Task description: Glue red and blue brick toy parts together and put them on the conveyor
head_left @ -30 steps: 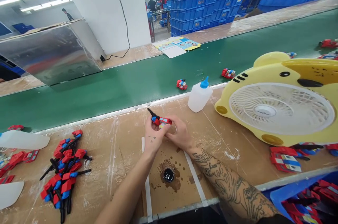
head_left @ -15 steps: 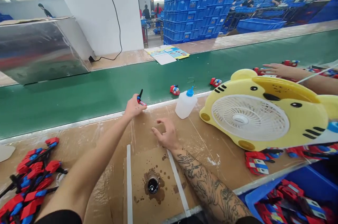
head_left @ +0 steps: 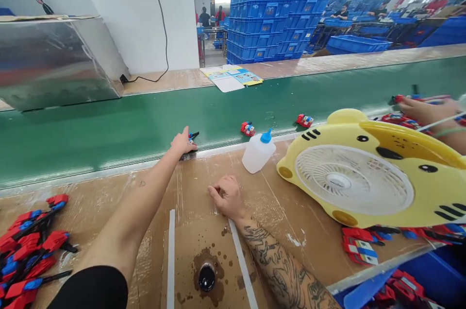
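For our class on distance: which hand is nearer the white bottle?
Right. The right hand is left of the white bottle and nearer the camera; the left hand is farther left.

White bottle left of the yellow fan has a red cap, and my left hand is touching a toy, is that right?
Not quite: the head view shows a blue cap, not red, on the white bottle left of the yellow fan. Your left hand is touching a toy, as you say.
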Motion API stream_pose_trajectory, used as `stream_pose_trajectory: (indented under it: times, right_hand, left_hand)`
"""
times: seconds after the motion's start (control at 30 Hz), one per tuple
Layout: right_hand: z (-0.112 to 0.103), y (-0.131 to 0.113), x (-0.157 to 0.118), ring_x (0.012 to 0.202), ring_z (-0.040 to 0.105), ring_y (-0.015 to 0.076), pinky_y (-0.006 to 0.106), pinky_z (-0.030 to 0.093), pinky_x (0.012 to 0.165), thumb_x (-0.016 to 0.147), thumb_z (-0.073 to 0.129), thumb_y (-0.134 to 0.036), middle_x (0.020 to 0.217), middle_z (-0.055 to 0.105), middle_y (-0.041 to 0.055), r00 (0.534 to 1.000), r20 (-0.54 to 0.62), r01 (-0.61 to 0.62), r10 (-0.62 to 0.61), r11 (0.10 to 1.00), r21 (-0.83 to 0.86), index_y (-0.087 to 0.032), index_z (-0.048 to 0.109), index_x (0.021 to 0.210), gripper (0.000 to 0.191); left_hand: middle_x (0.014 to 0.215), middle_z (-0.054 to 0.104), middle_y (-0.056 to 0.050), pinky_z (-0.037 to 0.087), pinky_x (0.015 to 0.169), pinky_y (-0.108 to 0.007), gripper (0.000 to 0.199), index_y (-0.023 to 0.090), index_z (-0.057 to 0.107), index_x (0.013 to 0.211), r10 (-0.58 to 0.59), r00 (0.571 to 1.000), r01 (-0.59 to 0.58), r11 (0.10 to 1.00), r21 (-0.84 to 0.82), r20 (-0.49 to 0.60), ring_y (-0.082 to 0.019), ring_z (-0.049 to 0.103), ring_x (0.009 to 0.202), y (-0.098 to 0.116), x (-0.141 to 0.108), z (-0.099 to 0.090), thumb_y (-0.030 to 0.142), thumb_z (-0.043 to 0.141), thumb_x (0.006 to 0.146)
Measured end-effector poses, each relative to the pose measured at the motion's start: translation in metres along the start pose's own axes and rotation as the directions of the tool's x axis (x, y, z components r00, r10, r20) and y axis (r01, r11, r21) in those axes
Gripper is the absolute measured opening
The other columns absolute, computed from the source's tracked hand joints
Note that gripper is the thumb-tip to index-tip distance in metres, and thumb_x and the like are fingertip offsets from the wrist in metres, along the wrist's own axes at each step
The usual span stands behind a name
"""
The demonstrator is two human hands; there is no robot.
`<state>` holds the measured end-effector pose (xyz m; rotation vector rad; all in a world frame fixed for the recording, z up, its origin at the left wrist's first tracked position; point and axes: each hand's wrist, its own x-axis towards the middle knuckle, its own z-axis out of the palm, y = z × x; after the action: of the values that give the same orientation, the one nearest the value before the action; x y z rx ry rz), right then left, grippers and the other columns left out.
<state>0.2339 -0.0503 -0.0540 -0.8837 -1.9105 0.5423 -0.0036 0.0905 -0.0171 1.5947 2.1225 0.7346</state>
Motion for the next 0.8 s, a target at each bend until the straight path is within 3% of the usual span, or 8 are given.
stream_pose_trajectory:
  times: [0.07,0.17,0.27,0.37,0.47,0.6,0.7,0.8]
  right_hand:
    - [0.000,0.000,0.000,0.063,0.050,0.0149,0.033,0.036,0.075,0.090,0.060,-0.030,0.059,0.055,-0.0022,1.000,-0.004,0.002,-0.002,1.000,0.002,-0.020,0.052,0.062,0.030]
    - [0.000,0.000,0.001,0.060,0.049,0.0146,0.033,0.037,0.074,0.091,0.058,-0.031,0.057,0.051,-0.0028,1.000,0.007,0.009,-0.008,1.000,-0.007,-0.021,0.051,0.060,0.033]
    - [0.001,0.000,0.002,0.060,0.049,0.0148,0.031,0.037,0.071,0.091,0.058,-0.033,0.056,0.050,-0.0027,1.000,0.021,-0.002,0.003,1.000,-0.017,-0.020,0.051,0.059,0.035]
    - [0.002,0.001,0.000,0.060,0.049,0.0156,0.030,0.038,0.067,0.090,0.059,-0.037,0.056,0.051,-0.0020,0.999,0.019,-0.047,0.048,0.999,-0.027,-0.021,0.052,0.058,0.037]
    - [0.003,0.004,-0.003,0.060,0.049,0.0165,0.029,0.037,0.063,0.088,0.060,-0.043,0.057,0.053,-0.0006,0.993,0.022,-0.115,0.115,0.993,-0.007,-0.020,0.055,0.057,0.039]
    - [0.004,-0.011,0.006,0.056,0.048,0.0155,0.029,0.038,0.058,0.084,0.063,-0.050,0.055,0.054,-0.0004,0.963,-0.001,-0.263,0.268,0.945,0.195,-0.019,0.057,0.055,0.042]
    - [-0.005,-0.057,0.029,0.059,0.052,0.0162,0.032,0.045,0.065,0.081,0.066,-0.051,0.054,0.053,-0.0011,0.939,-0.006,-0.272,0.343,0.756,0.596,-0.020,0.057,0.055,0.041]
    - [-0.024,-0.124,0.056,0.062,0.053,0.0166,0.043,0.052,0.081,0.082,0.065,-0.049,0.051,0.045,-0.0047,0.948,0.117,-0.210,0.295,0.308,0.928,-0.023,0.058,0.060,0.035]
  left_hand:
    - [0.123,0.060,-0.018,0.043,0.100,-0.047,0.099,0.017,0.042,0.141,0.005,0.998,-0.013,0.992,-0.124,-0.062,-0.036,0.056,0.119,-0.011,-0.021,-0.003,0.030,0.086,0.053]
    - [0.128,0.056,-0.017,0.042,0.103,-0.044,0.085,0.017,0.043,0.141,-0.047,0.985,-0.010,0.946,-0.325,-0.166,-0.032,0.056,0.120,-0.035,-0.070,-0.011,0.036,0.077,0.066]
    - [0.111,0.063,-0.013,0.045,0.100,-0.042,0.059,0.015,0.057,0.123,-0.132,0.966,-0.005,0.849,-0.528,-0.221,-0.027,0.062,0.107,-0.059,-0.124,-0.017,0.037,0.071,0.070]
    - [0.095,0.066,-0.010,0.049,0.095,-0.041,0.044,0.015,0.065,0.102,-0.202,0.959,-0.001,0.699,-0.715,-0.199,-0.023,0.065,0.094,-0.067,-0.168,-0.022,0.036,0.075,0.065]
    - [0.089,0.068,-0.009,0.053,0.088,-0.043,0.040,0.015,0.065,0.096,-0.220,0.966,-0.011,0.491,-0.871,-0.137,-0.022,0.068,0.085,-0.052,-0.193,-0.034,0.041,0.074,0.067]
    - [0.092,0.069,-0.006,0.055,0.088,-0.038,0.038,0.018,0.065,0.098,-0.125,0.984,-0.101,0.172,-0.980,-0.124,-0.017,0.069,0.085,-0.002,-0.210,-0.071,0.035,0.079,0.067]
    - [0.090,0.069,-0.003,0.056,0.085,-0.032,0.036,0.017,0.068,0.095,0.003,0.994,-0.109,-0.103,-0.989,-0.110,-0.014,0.068,0.081,0.039,-0.224,-0.106,0.018,0.084,0.063]
    - [0.084,0.070,-0.001,0.058,0.079,-0.027,0.030,0.017,0.070,0.090,0.016,0.990,-0.133,-0.206,-0.970,-0.140,-0.011,0.068,0.075,0.064,-0.238,-0.129,0.013,0.084,0.064]
